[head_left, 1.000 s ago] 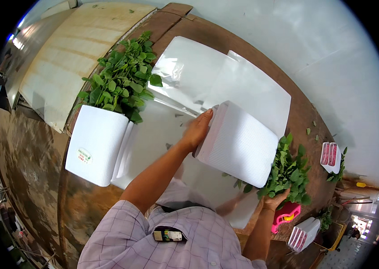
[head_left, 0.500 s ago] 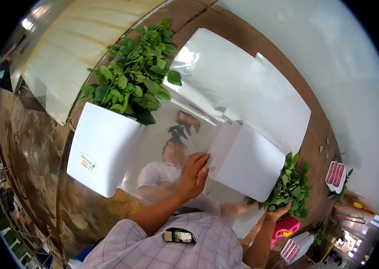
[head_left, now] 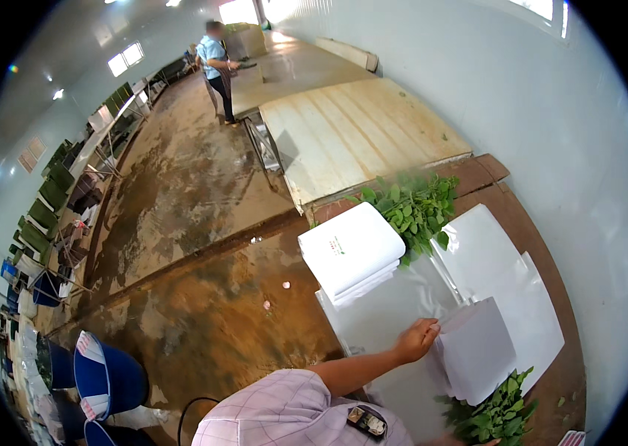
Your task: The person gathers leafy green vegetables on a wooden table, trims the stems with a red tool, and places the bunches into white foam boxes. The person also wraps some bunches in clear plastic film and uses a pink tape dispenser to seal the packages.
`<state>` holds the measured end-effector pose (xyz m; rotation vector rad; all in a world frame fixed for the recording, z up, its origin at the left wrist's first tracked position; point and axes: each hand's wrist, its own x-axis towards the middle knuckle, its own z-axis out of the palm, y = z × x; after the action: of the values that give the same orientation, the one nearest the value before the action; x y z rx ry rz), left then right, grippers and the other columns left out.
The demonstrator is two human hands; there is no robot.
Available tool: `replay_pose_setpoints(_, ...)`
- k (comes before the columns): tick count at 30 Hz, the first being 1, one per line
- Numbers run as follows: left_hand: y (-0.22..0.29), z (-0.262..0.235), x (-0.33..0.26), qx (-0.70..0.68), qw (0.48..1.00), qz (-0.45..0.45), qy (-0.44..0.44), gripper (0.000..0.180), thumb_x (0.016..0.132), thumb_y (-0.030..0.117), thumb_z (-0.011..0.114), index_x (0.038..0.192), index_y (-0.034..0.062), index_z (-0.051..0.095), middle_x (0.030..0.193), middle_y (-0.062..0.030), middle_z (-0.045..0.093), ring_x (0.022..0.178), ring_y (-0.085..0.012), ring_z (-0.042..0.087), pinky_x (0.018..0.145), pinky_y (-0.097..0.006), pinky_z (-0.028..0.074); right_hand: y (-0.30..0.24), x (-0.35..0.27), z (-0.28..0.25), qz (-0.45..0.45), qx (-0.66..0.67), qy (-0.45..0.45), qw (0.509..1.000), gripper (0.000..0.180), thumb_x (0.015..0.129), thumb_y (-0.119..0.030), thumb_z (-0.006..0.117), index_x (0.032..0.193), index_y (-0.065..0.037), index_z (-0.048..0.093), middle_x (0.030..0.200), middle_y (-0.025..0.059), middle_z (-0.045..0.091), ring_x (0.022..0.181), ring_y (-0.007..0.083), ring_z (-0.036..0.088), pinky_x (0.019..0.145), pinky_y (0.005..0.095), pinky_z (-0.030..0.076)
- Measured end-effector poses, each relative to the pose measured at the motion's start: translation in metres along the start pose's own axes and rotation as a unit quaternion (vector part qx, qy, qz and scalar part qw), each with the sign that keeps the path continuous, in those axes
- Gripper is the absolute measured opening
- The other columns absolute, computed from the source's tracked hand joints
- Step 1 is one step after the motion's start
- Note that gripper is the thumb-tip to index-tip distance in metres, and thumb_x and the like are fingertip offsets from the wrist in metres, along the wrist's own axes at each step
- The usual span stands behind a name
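**Operator:** Where was the left hand?

**Inspector:** The left hand (head_left: 416, 340) rested on the reflective metal work surface (head_left: 381, 316), its fingers (head_left: 433, 328) laid narrow against the near edge of a small stack of white paper sleeves (head_left: 477, 349). Whether they pinched a sheet or only pressed on it could not be told.

**Operator:** And the right hand?

**Inspector:** It lay at the bottom edge of the picture, hidden behind a bunch of green leafy stems (head_left: 496, 412); the state of its fingers could not be told.

**Operator:** Where did the sleeve stack lie?

**Inspector:** It lay flat on the surface, just in front of the person, between the bunch of stems and a larger spread of white sheets (head_left: 503, 260) lying further back.

**Operator:** What else stood nearby?

**Inspector:** A thick pile of white sleeves with a small printed mark (head_left: 349, 251) lay at the left edge of the surface, touching a second heap of green leafy plants (head_left: 414, 204). Beyond them stood a pale wooden table top (head_left: 358, 130). A blue plastic tub (head_left: 102, 375) stood on the wet brown floor (head_left: 195, 297), and another person (head_left: 217, 67) stood well apart.
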<state>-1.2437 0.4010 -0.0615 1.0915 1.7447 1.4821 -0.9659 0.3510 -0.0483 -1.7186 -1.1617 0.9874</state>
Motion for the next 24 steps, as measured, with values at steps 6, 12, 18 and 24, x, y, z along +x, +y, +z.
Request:
replay_pose_setpoints(6,-0.012,-0.004,-0.106,0.333,0.851,0.21,-0.348,0.016,0.08,0.016,0.058,0.088,0.0027,0.059,0.092,-0.0146,0.055,0.091,-0.0307,0.053,0.079,-0.04,0.045,0.033,-0.049,-0.014,-0.23,-0.247,-0.229,0.913,0.052,0.083,-0.039,0.061,0.121,-0.004,0.053,0.126,0.015,0.048,0.119,0.034,0.044,0.101,0.0512,0.038)
replay_pose_setpoints(12,-0.006,0.012,-0.169,0.211,0.788,0.359,-0.452,0.038,0.071,0.037,0.071,0.097,0.0117,0.061,0.103,-0.0092,0.05,0.1,-0.028,0.047,0.084,-0.041,0.04,0.102,-0.07,-0.059,-0.389,-0.397,-0.2,0.807,0.04,0.086,-0.032,0.06,0.114,-0.004,0.056,0.118,0.015,0.053,0.112,0.0337,0.05,0.097,0.0513,0.041)
replay_pose_setpoints(18,-0.011,0.018,-0.183,0.222,0.788,0.399,-0.413,0.032,0.074,0.038,0.068,0.094,0.014,0.06,0.099,-0.0078,0.05,0.1,-0.0277,0.047,0.082,-0.04,0.04,0.168,-0.068,-0.068,-0.508,-0.442,-0.115,0.73,0.028,0.088,-0.025,0.06,0.107,-0.004,0.06,0.109,0.0149,0.058,0.104,0.0333,0.055,0.094,0.0515,0.044)
replay_pose_setpoints(24,-0.007,0.02,-0.189,0.286,0.777,0.418,-0.373,0.02,0.079,0.031,0.062,0.088,0.0129,0.058,0.094,-0.0072,0.052,0.096,-0.0258,0.05,0.079,-0.039,0.042,0.155,-0.057,-0.061,-0.495,-0.382,-0.166,0.763,0.027,0.088,-0.022,0.059,0.107,-0.003,0.06,0.109,0.0153,0.058,0.103,0.0326,0.056,0.093,0.0488,0.045)
